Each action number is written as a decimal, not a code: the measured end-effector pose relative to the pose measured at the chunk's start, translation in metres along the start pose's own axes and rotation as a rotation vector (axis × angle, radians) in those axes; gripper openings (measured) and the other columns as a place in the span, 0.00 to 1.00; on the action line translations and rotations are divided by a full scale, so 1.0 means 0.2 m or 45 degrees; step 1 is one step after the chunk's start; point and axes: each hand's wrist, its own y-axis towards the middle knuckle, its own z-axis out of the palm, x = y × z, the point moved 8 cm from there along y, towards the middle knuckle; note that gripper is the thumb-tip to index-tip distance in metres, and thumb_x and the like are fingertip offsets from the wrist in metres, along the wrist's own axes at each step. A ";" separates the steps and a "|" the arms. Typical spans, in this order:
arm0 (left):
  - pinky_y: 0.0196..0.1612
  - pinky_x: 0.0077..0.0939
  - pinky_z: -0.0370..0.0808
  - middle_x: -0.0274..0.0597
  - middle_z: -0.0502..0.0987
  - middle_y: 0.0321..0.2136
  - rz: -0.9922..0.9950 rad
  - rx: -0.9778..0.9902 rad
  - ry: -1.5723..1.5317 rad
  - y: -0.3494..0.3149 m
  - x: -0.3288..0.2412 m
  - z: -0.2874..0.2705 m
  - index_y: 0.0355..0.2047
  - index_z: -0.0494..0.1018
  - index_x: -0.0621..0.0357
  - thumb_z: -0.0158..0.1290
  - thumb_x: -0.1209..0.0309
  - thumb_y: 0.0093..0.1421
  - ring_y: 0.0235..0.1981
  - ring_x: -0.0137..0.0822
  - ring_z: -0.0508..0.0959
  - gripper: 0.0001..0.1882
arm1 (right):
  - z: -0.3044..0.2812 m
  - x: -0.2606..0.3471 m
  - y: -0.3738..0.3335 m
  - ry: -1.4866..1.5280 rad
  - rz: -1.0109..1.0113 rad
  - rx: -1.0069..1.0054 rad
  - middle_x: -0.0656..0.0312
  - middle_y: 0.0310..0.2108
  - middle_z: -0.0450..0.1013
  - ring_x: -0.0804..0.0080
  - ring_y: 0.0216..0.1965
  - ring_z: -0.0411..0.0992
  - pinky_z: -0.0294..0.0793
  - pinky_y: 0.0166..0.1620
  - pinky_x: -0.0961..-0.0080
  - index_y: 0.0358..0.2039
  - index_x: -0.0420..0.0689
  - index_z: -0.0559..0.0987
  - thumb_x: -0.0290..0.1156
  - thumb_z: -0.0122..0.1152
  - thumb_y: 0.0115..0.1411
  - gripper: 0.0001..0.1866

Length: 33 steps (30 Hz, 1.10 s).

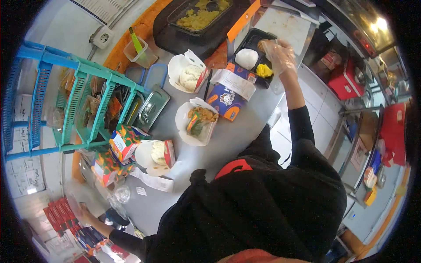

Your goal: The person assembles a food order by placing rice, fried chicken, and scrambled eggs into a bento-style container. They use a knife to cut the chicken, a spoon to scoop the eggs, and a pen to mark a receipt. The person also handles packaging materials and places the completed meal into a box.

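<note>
My right hand [279,55], in a clear plastic glove, is stretched out over a black meal tray [253,38] at the far side of the grey counter [245,131]. The tray holds a white rice mound [247,58], a yellow food portion [264,70] and a brown piece [262,44] at my fingertips; whether I grip it is unclear. My left hand [84,214] reaches down to the lower left, touching clear plastic [72,202] beside red packets [59,215]. Its grip is hidden.
Open white boxes hold rice [189,75], mixed food [199,122] and rice [157,153]. A colourful carton [226,101], paper receipts [237,83], a teal rack [83,101], a dark pan of yellow food [199,17], a lidded tub [139,51] and small colourful cartons [123,142] surround them.
</note>
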 end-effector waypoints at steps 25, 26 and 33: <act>0.37 0.27 0.70 0.46 0.62 0.42 0.191 0.974 -0.496 -2.74 -2.87 2.01 0.48 0.62 0.57 0.51 0.86 0.43 0.36 0.40 0.72 0.29 | -0.08 -0.23 -0.06 0.037 1.121 1.502 0.61 0.36 0.67 0.72 0.36 0.69 0.75 0.34 0.74 0.40 0.42 0.68 0.27 0.56 0.52 0.14; 0.37 0.27 0.71 0.46 0.62 0.41 0.110 1.013 -0.588 -2.76 -2.85 2.03 0.48 0.61 0.57 0.51 0.85 0.43 0.36 0.39 0.72 0.29 | -0.08 -0.24 -0.02 -0.001 1.090 1.570 0.61 0.37 0.68 0.71 0.37 0.69 0.75 0.35 0.73 0.39 0.42 0.68 0.27 0.56 0.52 0.14; 0.39 0.25 0.71 0.46 0.64 0.42 -0.117 1.025 -0.807 -2.84 -2.78 2.09 0.48 0.59 0.59 0.54 0.82 0.45 0.37 0.35 0.72 0.28 | 0.01 -0.25 0.10 0.015 1.063 1.713 0.62 0.36 0.68 0.73 0.34 0.70 0.74 0.31 0.77 0.38 0.41 0.70 0.26 0.58 0.50 0.14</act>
